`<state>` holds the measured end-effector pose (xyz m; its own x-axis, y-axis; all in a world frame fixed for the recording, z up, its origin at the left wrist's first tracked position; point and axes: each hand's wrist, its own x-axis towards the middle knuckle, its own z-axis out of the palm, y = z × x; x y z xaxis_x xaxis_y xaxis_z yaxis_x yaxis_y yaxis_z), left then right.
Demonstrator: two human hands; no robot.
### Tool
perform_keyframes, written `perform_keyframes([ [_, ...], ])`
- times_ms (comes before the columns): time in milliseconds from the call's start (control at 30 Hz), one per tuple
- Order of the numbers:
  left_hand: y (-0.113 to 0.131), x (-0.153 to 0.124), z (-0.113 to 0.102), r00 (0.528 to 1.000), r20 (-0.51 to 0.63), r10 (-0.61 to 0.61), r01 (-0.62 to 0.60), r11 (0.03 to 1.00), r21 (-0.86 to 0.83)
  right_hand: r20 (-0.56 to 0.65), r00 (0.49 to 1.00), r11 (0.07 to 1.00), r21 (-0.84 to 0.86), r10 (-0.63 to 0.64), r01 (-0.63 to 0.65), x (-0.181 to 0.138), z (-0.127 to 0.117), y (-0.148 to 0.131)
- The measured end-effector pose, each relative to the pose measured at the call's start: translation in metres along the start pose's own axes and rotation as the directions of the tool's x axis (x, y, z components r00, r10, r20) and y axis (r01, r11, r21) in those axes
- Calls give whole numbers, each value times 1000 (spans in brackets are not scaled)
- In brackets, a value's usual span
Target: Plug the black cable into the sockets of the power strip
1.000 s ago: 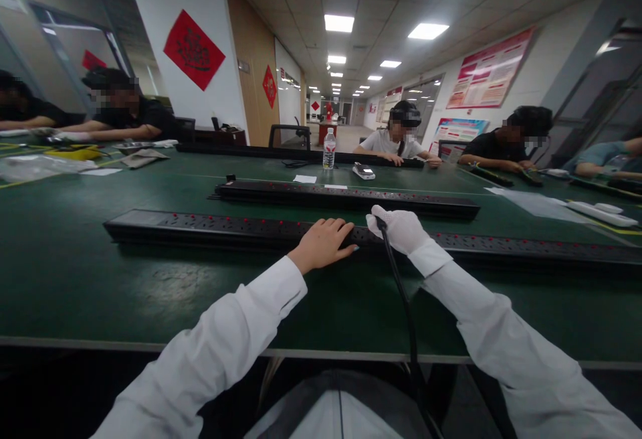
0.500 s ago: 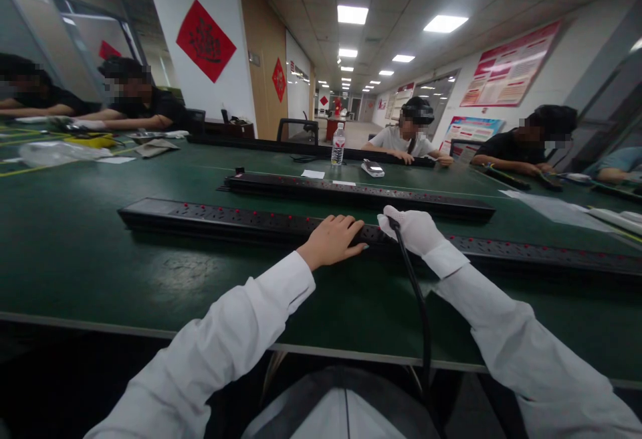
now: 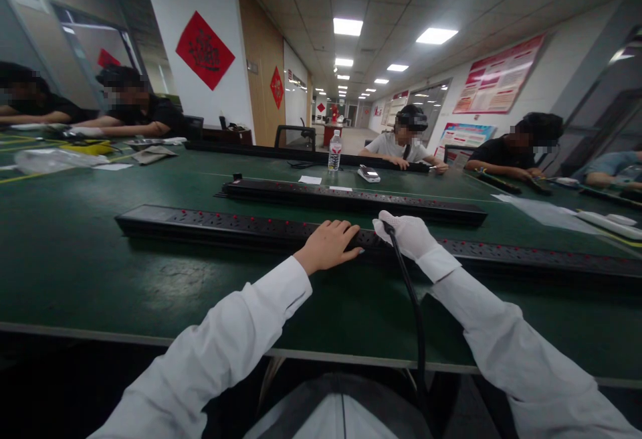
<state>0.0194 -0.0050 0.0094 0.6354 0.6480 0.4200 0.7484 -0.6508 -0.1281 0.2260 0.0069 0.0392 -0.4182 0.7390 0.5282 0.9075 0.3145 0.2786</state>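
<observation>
A long black power strip (image 3: pixel 241 226) with red dots along its top lies across the green table before me. My left hand (image 3: pixel 328 243), ungloved, is laid over its middle, fingers across the top and thumb against the near side. Just to the right, my right hand (image 3: pixel 406 235) in a white glove is closed round the end of a black power cord (image 3: pixel 412 298), right over the strip's sockets. The plug end is hidden by my fingers and the strip. From there the cord hangs down over the table's front edge.
Behind lies a second black power strip (image 3: pixel 351 199). Further back are a water bottle (image 3: pixel 334 151), a small white device (image 3: pixel 369 174) and paper slips (image 3: pixel 309 180). A plastic bag (image 3: pixel 55 160) is at left. Several co-workers sit round the table (image 3: pixel 100 285).
The view has shifted slightly, so everything sits a little differently in the picture. Both hands keep their places on the strip and the cord.
</observation>
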Motion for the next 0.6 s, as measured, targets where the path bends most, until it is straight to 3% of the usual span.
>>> perform_keyframes([
  [600, -1, -1, 1, 1000, -11, 3, -3, 1000, -11, 59, 998, 998, 45, -39, 37, 2, -3, 4],
])
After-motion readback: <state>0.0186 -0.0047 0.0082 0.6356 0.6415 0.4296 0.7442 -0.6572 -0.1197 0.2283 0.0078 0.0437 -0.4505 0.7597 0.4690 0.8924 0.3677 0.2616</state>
